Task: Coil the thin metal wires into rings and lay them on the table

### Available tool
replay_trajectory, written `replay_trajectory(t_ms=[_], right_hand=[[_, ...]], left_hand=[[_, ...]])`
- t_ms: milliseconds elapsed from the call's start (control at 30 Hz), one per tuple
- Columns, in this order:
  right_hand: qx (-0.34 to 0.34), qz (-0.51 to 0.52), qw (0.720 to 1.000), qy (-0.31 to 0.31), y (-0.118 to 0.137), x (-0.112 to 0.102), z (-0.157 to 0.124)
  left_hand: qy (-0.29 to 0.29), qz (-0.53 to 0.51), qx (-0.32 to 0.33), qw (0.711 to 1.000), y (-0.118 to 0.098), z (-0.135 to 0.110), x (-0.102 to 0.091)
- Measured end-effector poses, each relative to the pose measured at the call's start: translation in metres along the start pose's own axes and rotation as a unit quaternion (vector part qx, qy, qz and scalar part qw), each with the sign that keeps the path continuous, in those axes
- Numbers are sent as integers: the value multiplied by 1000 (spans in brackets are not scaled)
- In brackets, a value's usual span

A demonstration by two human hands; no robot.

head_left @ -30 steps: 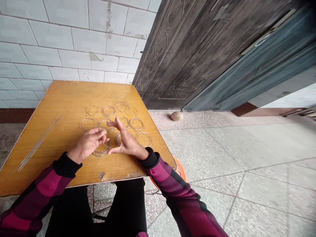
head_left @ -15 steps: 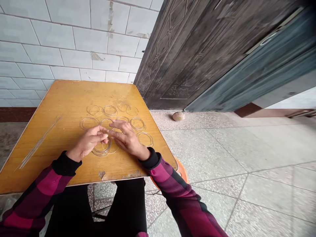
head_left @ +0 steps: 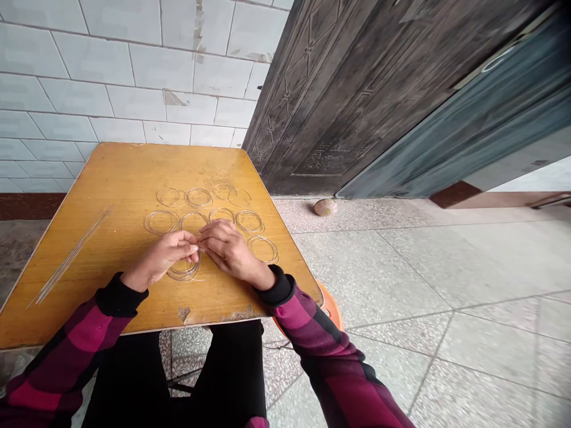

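Golden-yellow wood veneer covered the tabletop [head_left: 111,178], and a loose coil of thin wire rings [head_left: 184,270] lay toward its near edge, partly under the person's two hands. The left hand [head_left: 163,258] had its grip pressed together, thumb against fingertips, just over the coil, and the right hand [head_left: 229,249] had its fingers curved inward to meet it; the wire was too fine to tell whether either hand was pinching a strand. Single wire rings [head_left: 161,222] lay in rough rows across the middle of the tabletop, with a wider ring [head_left: 263,249] just beside the right hand, while a bundle of straight wires [head_left: 74,255] lay slantwise near the left edge. The main risk seemed to be the wire's springiness: a thin ring slipping from those fingertips could have jumped aside and caught in its neighbours, tangling them. A wrist or cuff dragged across the rows could also have shifted them. Chipped veneer [head_left: 182,313] at the near edge could have snagged a wire pulled that way, and a loose wire end could have pricked a finger.
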State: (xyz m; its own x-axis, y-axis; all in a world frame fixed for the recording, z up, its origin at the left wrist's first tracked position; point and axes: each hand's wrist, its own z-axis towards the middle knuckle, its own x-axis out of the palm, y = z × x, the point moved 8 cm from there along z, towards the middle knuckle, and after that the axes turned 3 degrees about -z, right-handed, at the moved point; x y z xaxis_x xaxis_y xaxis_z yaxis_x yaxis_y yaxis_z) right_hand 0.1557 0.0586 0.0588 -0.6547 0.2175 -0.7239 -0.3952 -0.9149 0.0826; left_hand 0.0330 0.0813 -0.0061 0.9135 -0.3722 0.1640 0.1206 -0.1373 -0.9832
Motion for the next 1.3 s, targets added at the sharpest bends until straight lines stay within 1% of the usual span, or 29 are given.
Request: replay_trajectory(t_ms=[100,167,200,233,300,333,367,400,433,467,500,533,567,633,667,700,733,800,867,933,967,1133,1300], right_hand=[[23,-9,1000,-18,-3,-4,0],[39,-17,999,-24,-5,-5,-1],[48,-23,998,-23,-6,-5,-2],[56,-29,998,-19,-7,-4,-2],[68,-43,997,-10,-8,-1,-3],[73,-53,996,-5,-9,1,-3],[76,-66,995,0,-9,2,-4],[79,-79,994,4,-9,4,-4],[81,-93,992,7,-10,4,-4],[83,-106,991,8,-10,5,-4],[82,-115,990,6,-10,4,-4],[80,-118,990,2,-10,3,-5],[78,-114,990,-6,-10,2,-5],[83,-85,993,-27,-10,-3,-5],[91,-62,993,-41,-11,-5,-5],[101,-39,993,-55,-12,-8,-6],[111,-17,991,-70,-13,-11,-6],[126,12,987,-95,-13,-15,-7],[133,22,985,-105,-12,-15,-7],[136,18,985,-102,-11,-14,-6],[136,12,986,-99,-10,-13,-6],[128,-52,985,-106,-6,-12,-7],[112,-93,982,-124,-1,-12,-8]], left_hand=[[-36,92,54,994,-11,-1,-3],[-62,181,113,975,-21,-4,-2],[-80,236,151,957,-26,-7,-1],[-99,292,194,931,-32,-10,1],[-137,387,273,870,-39,-18,7],[-150,421,299,843,-41,-22,10],[-158,445,315,823,-41,-24,12],[-165,460,321,811,-40,-25,12],[-173,468,319,806,-40,-25,11],[-181,467,311,807,-39,-25,9],[-188,455,297,818,-39,-24,6],[-189,427,274,840,-38,-22,2],[-182,383,243,873,-35,-19,-2],[-143,231,169,947,-26,-11,-7],[-115,131,131,976,-20,-8,-7],[-83,26,93,992,-14,-4,-4],[-50,-73,57,994,-7,-2,1],[18,-220,-16,975,6,1,16],[82,-293,-78,949,17,0,32],[114,-321,-108,934,24,-2,42],[114,-327,-111,932,25,-2,43],[77,-333,-106,934,22,-2,41],[87,-337,-106,931,21,-3,47]])
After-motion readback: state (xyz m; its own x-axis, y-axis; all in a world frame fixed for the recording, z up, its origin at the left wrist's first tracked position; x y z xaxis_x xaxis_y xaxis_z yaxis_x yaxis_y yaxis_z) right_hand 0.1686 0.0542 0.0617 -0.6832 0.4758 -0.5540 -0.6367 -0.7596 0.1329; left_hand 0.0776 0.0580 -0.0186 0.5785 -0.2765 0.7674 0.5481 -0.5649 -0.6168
